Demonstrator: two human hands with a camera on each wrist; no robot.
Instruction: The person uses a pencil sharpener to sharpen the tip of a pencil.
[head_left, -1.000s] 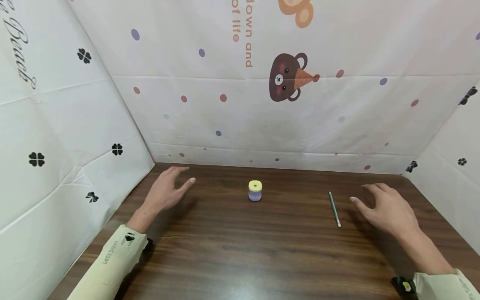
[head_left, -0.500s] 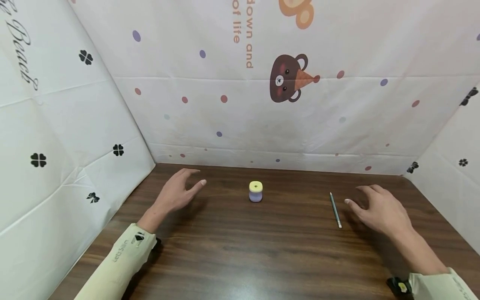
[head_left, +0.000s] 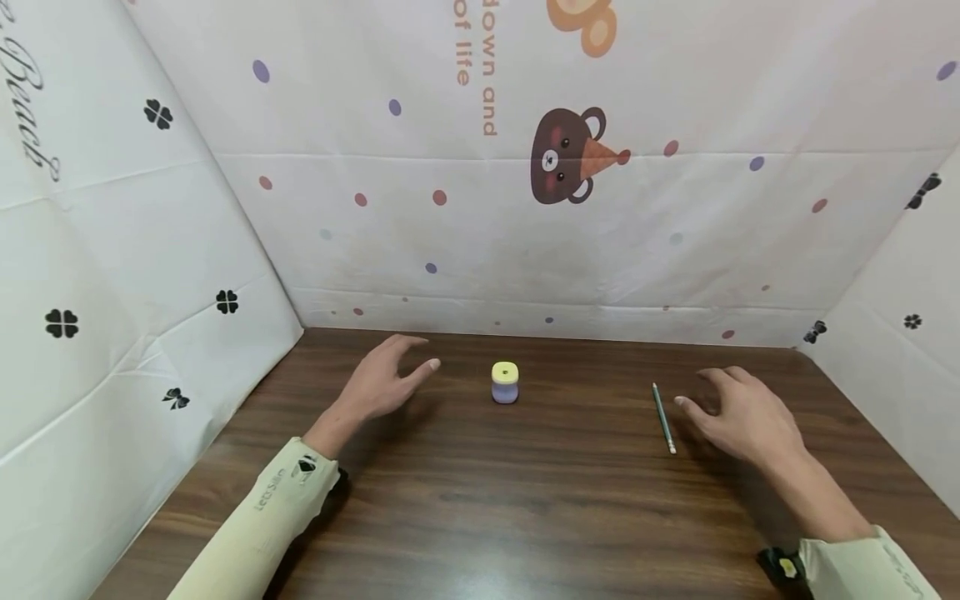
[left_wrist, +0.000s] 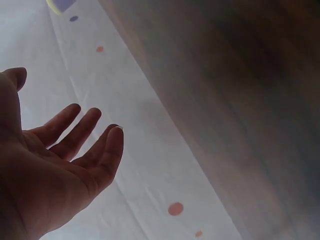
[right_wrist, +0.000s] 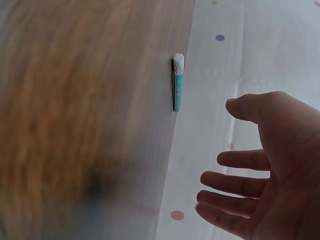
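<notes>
On the wooden table a small pencil sharpener (head_left: 505,383) with a yellow top and purple body stands upright near the middle. My left hand (head_left: 378,383) hovers to its left, thumb and fingers spread, holding nothing. A corner of the sharpener (left_wrist: 62,4) shows at the top of the left wrist view. A teal pencil (head_left: 663,418) lies to the right, its white eraser end toward me. Just right of the pencil, my right hand (head_left: 750,417) hovers with relaxed fingers and nothing in it. In the right wrist view the pencil (right_wrist: 178,85) appears beyond the thumb.
A white sheet (head_left: 360,242) printed with dots and a bear rises behind the table (head_left: 480,500). White panels with clover prints stand at the left (head_left: 112,250) and right sides.
My left hand has moved right, closer to the sharpener. My right hand has shifted slightly left toward the pencil. Sharpener and pencil stay in place on the table.
</notes>
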